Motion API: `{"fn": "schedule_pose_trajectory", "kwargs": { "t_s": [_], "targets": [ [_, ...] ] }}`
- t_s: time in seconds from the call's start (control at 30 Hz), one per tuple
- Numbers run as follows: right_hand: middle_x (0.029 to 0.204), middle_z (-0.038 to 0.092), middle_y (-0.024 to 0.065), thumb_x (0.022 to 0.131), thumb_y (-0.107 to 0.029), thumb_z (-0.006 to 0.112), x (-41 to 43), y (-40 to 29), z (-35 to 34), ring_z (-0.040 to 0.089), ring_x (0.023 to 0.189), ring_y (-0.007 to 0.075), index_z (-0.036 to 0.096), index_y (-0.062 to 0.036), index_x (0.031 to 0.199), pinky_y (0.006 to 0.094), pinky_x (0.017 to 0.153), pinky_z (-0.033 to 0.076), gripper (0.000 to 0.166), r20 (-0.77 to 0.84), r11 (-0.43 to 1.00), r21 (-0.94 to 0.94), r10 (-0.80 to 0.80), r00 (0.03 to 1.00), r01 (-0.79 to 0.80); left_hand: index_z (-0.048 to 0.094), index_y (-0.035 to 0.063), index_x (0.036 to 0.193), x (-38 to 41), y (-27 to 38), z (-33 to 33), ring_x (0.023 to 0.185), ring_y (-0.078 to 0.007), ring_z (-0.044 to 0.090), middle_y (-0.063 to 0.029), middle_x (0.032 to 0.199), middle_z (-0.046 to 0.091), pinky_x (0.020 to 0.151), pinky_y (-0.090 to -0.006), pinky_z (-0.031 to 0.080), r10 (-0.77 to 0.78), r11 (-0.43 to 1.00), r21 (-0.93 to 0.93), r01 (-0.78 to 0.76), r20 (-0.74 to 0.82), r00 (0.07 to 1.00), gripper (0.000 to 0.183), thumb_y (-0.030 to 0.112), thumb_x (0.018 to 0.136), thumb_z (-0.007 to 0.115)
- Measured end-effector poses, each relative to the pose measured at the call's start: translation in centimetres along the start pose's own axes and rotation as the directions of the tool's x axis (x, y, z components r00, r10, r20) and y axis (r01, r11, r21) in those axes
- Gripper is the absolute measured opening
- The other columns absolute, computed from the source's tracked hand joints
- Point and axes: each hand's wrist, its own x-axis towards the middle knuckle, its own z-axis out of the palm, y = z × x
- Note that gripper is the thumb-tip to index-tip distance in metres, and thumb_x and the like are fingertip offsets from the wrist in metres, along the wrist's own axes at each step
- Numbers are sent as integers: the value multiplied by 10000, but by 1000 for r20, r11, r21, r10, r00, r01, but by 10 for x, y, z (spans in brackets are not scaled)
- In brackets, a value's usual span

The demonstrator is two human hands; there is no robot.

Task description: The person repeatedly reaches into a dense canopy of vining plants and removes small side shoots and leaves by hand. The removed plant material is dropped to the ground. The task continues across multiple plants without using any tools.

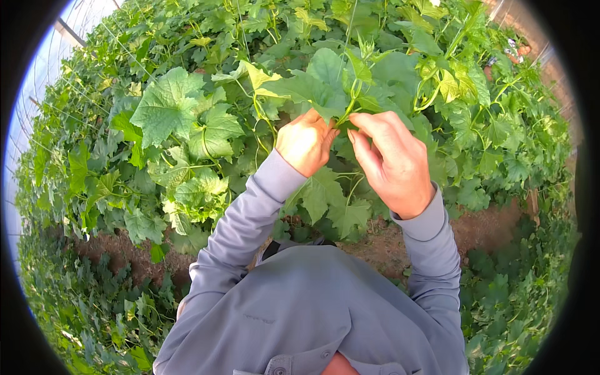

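My left hand (308, 140) is closed around a green vine stem (347, 112), its thumb and forefinger pinching it low down; a broad leaf (323, 91) partly covers the fingertips. Just right of the stem is my right hand (393, 157), its thumb and forefinger tips close together near the stem. Whether anything thin lies between those fingertips cannot be made out. The stem rises past both hands to a growing tip (366, 49) with small young leaves. A thin string (351, 23) runs upward behind the shoot.
Dense leafy vines surround the hands, with upright strings (243, 33) among them. Brown soil (375, 246) shows between this row and the low plants (506, 300) behind me. A pale sheeted wall (35, 98) stands at the left; a bare path (558, 89) lies at the right.
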Motion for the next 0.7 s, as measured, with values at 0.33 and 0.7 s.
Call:
{"fn": "schedule_pose_trajectory", "kwargs": {
  "t_s": [0.33,0.7],
  "targets": [
    [814,563,98,820,-56,680,19,23,-2,623,656,292,602,-61,943,365,552,502,146,10,873,-488,10,1000,-4,664,48,927,13,-18,6,803,-355,630,-134,916,663,691,-412,526,19,998,-67,-12,107,994,131,131,828,684],
    [777,614,118,836,-91,672,14,23,-2,629,637,335,596,-58,891,388,557,503,99,-31,883,-449,135,990,-135,630,32,855,68,-42,26,833,-385,632,-170,957,655,697,-471,513,94,996,-33,-88,231,968,131,161,871,627]
  ]
}}
